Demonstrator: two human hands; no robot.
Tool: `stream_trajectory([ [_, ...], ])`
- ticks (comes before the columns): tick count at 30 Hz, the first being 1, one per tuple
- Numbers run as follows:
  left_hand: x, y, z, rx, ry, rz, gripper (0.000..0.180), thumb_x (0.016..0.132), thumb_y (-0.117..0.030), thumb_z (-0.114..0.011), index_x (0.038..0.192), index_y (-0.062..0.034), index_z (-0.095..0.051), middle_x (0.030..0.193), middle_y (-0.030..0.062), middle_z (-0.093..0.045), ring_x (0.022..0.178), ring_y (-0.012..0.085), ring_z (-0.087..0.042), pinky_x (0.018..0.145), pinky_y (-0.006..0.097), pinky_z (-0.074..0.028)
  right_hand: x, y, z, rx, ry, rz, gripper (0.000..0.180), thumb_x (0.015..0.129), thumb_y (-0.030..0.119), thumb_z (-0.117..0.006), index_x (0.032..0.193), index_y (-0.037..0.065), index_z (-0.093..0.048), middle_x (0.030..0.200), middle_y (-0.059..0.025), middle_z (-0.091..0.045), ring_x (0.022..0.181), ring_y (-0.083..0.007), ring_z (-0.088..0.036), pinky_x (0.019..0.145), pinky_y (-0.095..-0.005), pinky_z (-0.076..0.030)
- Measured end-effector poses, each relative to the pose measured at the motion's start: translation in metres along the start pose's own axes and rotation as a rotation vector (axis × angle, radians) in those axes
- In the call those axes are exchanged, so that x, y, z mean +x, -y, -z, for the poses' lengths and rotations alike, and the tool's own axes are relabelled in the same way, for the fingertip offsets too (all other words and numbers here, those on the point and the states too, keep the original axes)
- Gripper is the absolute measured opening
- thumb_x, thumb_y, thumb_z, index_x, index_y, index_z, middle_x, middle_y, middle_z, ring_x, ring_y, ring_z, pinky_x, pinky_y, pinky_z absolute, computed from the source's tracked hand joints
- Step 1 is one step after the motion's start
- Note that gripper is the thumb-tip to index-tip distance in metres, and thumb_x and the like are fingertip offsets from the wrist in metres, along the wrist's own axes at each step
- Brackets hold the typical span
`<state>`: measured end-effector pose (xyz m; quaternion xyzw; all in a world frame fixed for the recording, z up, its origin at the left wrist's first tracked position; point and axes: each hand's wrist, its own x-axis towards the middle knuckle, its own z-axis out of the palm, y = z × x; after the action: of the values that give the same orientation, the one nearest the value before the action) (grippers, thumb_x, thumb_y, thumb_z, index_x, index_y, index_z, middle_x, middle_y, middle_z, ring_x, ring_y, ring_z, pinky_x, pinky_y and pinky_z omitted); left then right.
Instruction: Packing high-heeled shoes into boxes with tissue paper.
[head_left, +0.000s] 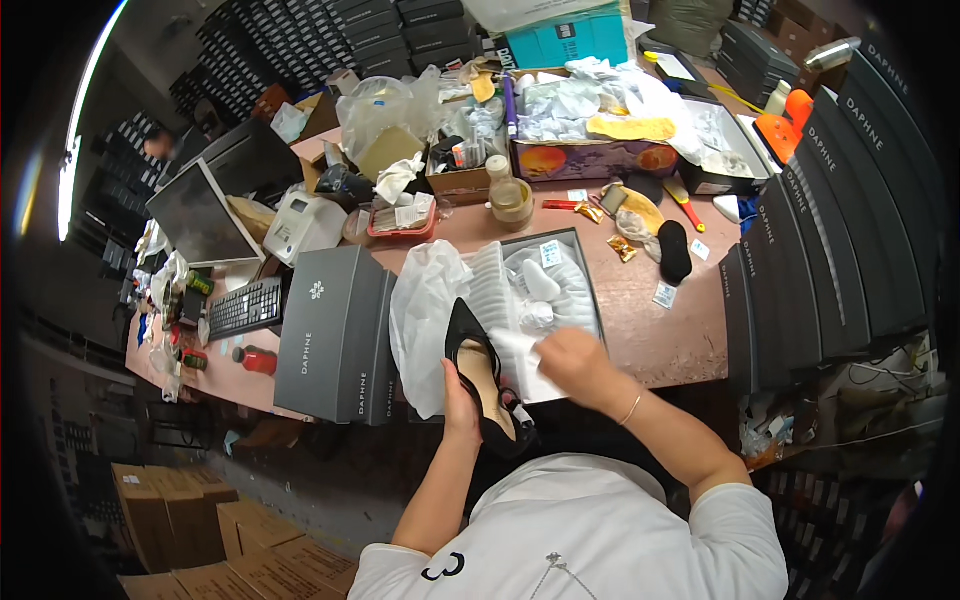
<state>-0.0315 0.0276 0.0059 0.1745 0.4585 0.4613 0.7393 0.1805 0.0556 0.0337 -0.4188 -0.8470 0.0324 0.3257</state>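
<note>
One black pointed shoe is out of the open shoe box just beyond it, gripped in the left hand — the right hand pinches white tissue against its inside. Stuffing looks underway; boxing remains.
</note>
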Motion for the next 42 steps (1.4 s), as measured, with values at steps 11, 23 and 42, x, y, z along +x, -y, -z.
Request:
stream_trajectory([
  [11, -0.026, 0.013, -0.055, 0.066, -0.064, -0.19, 0.075, 0.096, -0.063, -0.017, 0.145, -0.0073, -0.023, 0.144, 0.0085, -0.035, 0.132, 0.0215, -0.037, 0.109, 0.035, -0.031, 0.037, 0.041, -0.085, 0.538, 0.343, -0.343, 0.069, 0.098, 0.053, -0.025, 0.081, -0.006, -0.056, 0.088, -0.027, -0.055, 0.087, -0.0432, -0.051, 0.096, -0.0561, -0.033],
  [23, 0.038, -0.022, 0.001, -0.08, -0.088, -0.033, 0.044, 0.092, -0.051, -0.052, 0.109, -0.0101, -0.05, 0.089, 0.0077, -0.059, 0.081, 0.0217, -0.062, 0.072, 0.036, -0.053, 0.029, 0.069, -0.07, 0.403, 0.333, -0.1, 0.059, 0.098, 0.047, -0.032, 0.098, -0.005, -0.06, 0.081, -0.0215, -0.059, 0.086, -0.0363, -0.054, 0.077, -0.0498, -0.033],
  [42, 0.015, -0.047, -0.039, 0.218, 0.099, -0.297, 0.032, 0.098, -0.029, -0.05, 0.119, -0.0054, -0.047, 0.099, 0.0062, -0.056, 0.083, 0.0105, -0.055, 0.073, 0.024, -0.048, -0.004, 0.067, -0.02, 0.603, 0.435, -0.173, 0.072, 0.097, 0.044, -0.04, 0.138, -0.013, -0.024, 0.139, -0.0327, -0.029, 0.132, -0.0433, -0.028, 0.111, -0.0542, -0.017],
])
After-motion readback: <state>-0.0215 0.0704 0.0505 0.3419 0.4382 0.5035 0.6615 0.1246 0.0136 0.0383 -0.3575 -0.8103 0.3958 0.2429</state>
